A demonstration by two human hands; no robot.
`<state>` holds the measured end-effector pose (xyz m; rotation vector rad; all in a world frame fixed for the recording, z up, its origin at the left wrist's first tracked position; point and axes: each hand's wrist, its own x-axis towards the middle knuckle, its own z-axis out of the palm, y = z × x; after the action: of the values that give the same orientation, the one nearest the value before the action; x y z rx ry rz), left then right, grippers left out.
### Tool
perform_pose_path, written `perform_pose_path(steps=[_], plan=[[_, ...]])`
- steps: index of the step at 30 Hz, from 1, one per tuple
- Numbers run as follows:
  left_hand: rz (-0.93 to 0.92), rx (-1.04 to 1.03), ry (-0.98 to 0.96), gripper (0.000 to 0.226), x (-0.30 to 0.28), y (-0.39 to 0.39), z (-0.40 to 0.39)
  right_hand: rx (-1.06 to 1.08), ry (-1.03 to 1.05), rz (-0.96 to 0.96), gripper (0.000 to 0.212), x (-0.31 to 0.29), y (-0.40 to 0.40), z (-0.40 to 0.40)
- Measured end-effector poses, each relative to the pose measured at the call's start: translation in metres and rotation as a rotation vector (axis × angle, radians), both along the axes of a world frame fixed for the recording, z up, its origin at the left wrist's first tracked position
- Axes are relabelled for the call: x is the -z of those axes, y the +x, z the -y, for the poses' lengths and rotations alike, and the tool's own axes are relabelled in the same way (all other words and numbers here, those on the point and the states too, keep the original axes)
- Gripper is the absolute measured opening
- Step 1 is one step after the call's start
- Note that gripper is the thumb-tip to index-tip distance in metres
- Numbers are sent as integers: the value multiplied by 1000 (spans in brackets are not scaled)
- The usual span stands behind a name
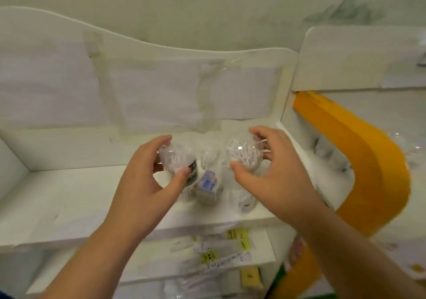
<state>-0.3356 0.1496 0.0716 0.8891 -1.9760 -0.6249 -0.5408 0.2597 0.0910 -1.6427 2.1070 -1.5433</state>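
Note:
My left hand [147, 181] grips a clear plastic ball [176, 158] stuffed with white shredded paper, thumb below and fingers over its far side. My right hand [269, 174] holds a second clear ball of white shreds [243, 152] the same way. Both balls hover just above the white shelf [80, 197]. Between and below them, on the shelf, sit more clear balls: one at the back [209, 155], one with a blue-and-white item inside [208, 187], and one at the front right [243, 200]. A dark-labelled item [193, 172] shows under the left ball.
The shelf has a white back panel [138, 86] with taped paper sheets and a side wall on the right. A yellow curved display edge [359, 151] stands to the right. A lower shelf [221, 250] holds packets with yellow labels.

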Motion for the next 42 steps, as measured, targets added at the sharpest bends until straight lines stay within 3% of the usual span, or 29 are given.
perform_pose_path(steps=[10,20,31,42], plan=[[67,212,-2,58,3,-118,-169,54,67,-56,65,5,-87,-197],[185,447,-42,57,15,-249,-271,309,94,-82,71,16,-199,-326],[147,443,24,62,48,-402,-258,447,224,-64,70,36,-324,-345],[87,275,83,59,63,-460,-203,295,344,-43,72,39,-423,-267]])
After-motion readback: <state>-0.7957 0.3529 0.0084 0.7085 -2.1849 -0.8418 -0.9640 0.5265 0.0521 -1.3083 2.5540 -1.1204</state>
